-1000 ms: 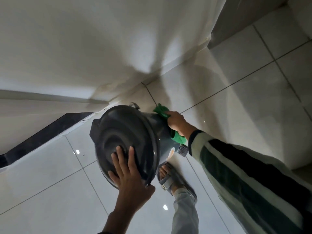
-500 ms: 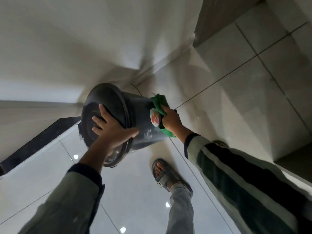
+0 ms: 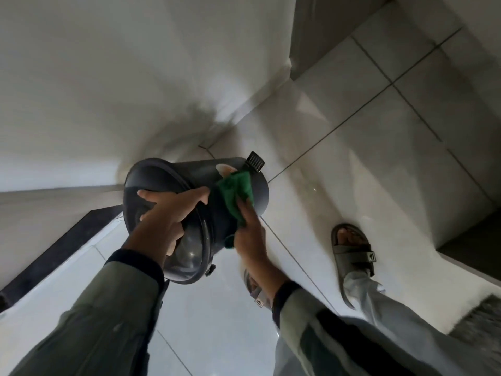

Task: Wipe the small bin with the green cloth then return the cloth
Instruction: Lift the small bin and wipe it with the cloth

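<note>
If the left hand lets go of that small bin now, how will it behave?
The small bin, tipped sideways and held by the left hand at its lid, looks light. Its round, glossy body would likely slip or roll. The green cloth under the right hand adds little support.

A home interior is suggested by the glossy white floor tiles [image 3: 352, 169], plain white wall [image 3: 135, 63] (corner skirting included) and slide sandals [image 3: 352, 256].

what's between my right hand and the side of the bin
In the head view, the green cloth lies between your right hand and the small bin's dark side wall.
</note>
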